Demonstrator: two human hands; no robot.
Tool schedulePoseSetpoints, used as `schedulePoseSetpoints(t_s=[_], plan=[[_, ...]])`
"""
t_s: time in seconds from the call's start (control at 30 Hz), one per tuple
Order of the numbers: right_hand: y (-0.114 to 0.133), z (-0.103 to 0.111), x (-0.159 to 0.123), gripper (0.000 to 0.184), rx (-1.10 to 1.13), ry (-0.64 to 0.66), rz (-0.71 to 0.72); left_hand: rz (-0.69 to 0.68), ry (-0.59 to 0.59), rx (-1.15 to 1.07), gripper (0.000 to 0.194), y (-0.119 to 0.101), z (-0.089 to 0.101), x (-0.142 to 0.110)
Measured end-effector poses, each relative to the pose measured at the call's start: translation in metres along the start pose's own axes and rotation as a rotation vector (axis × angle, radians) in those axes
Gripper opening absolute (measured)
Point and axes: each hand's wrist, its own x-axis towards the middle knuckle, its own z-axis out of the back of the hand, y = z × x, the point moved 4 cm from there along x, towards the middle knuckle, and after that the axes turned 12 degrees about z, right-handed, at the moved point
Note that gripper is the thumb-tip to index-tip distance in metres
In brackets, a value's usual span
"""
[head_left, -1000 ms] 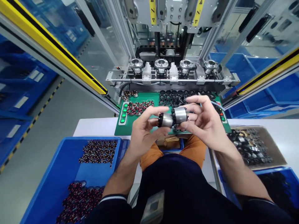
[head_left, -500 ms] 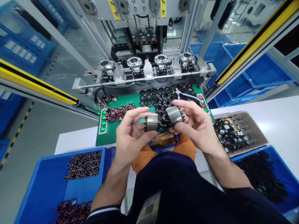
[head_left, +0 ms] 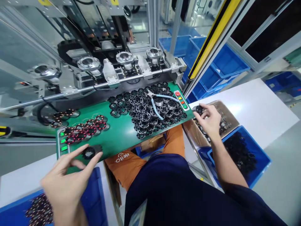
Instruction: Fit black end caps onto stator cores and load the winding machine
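Left hand (head_left: 67,180): grip pinching a black-ended ring (head_left: 92,152) above the green panel's (head_left: 117,135) front edge
Right hand (head_left: 210,121): grip pinching a dark ring (head_left: 198,109) by the cardboard box (head_left: 229,111)
In the way: pliers (head_left: 154,99) lying across black rings (head_left: 141,117)

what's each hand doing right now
Left hand: pinching a black-ended ring part.
Right hand: pinching a similar part near the cardboard box.
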Motion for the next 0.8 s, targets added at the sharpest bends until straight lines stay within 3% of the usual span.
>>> schedulePoseSetpoints(t_s=[0.1, 0.17, 0.3, 0.43, 0.53, 0.7, 0.8], plan=[[-0.023, -0.023, -0.008, 0.041, -0.029, 0.056, -0.004, 0.033, 0.111, 0.095, 0.061, 0.006, -0.029, 0.001], [-0.032, -0.029, -0.014, 0.042, -0.047, 0.074, -0.008, 0.03, 0.148, 0.119, 0.058, 0.01, -0.039, 0.0], [-0.04, -0.026, -0.023, 0.05, -0.083, 0.057, -0.019, -0.004, 0.068, 0.093, 0.052, 0.015, -0.037, -0.007], [-0.038, -0.026, -0.027, 0.049, -0.084, 0.078, -0.027, 0.015, 0.15, 0.089, 0.056, 0.021, -0.041, -0.009], [-0.035, -0.027, -0.029, 0.052, -0.083, 0.065, -0.039, -0.007, 0.101, 0.105, 0.055, 0.027, -0.038, -0.008], [-0.035, -0.031, -0.03, 0.044, -0.041, 0.066, -0.067, 0.124, 0.167, 0.04, 0.064, 0.049, -0.038, -0.006], [-0.037, -0.028, -0.029, 0.043, -0.027, 0.022, -0.104, 0.213, 0.134, -0.124, 0.066, 0.057, -0.032, -0.005]])
